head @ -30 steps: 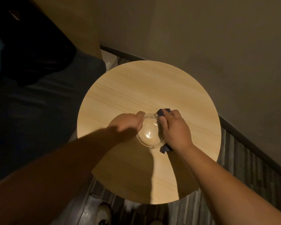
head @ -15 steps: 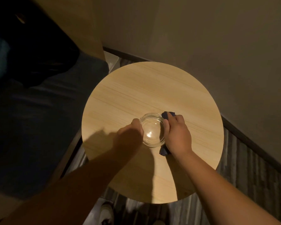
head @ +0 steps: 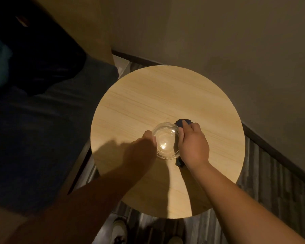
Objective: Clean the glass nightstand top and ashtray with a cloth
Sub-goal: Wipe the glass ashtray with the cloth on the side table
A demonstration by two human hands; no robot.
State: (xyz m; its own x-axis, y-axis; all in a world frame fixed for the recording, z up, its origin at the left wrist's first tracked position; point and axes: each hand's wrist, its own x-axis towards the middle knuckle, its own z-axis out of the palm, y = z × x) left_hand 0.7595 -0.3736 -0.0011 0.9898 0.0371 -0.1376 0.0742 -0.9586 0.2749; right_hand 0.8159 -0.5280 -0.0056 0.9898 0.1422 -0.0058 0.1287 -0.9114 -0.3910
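While the left hand (head: 141, 148) kept its grip pinching the glass ashtray (head: 166, 140) on the worktop (head: 148, 95), the right hand (head: 194, 143), closed on the dark cloth (head: 180, 122), had shifted along its side; wiping probably continued.

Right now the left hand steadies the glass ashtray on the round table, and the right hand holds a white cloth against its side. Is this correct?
Not quite: the cloth is dark blue, not white, as the head view shows. The rest holds: the left hand steadies the glass ashtray on the round table, and the right hand holds the cloth against its side.
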